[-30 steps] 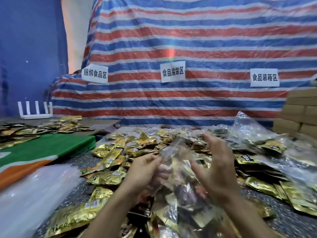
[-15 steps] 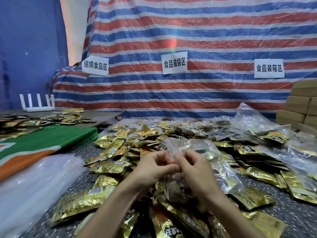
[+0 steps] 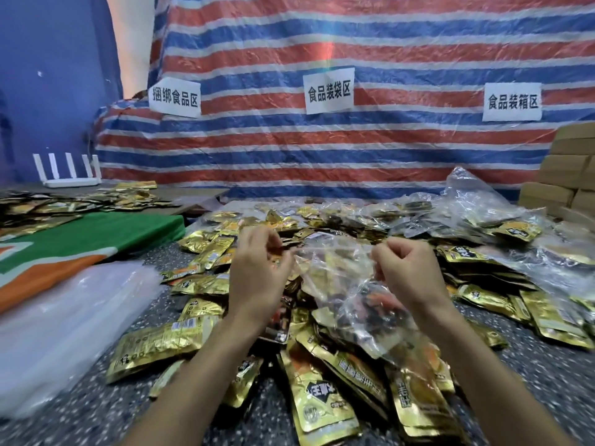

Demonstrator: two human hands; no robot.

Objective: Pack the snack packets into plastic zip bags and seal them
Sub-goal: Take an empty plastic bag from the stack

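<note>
Your left hand (image 3: 257,272): fingers curled, pinching left end of zip bag (image 3: 341,284) top edge. Your right hand (image 3: 409,272): fingers curled, pinching right end of same edge. Zip bag stretched between hands, hanging above heap of gold snack packets (image 3: 322,407) on table (image 3: 547,375). Packets visible inside. Seal state: cannot tell. Stack of clear bags (image 3: 58,333) at left. Cardboard boxes (image 3: 566,169) far right.
</note>
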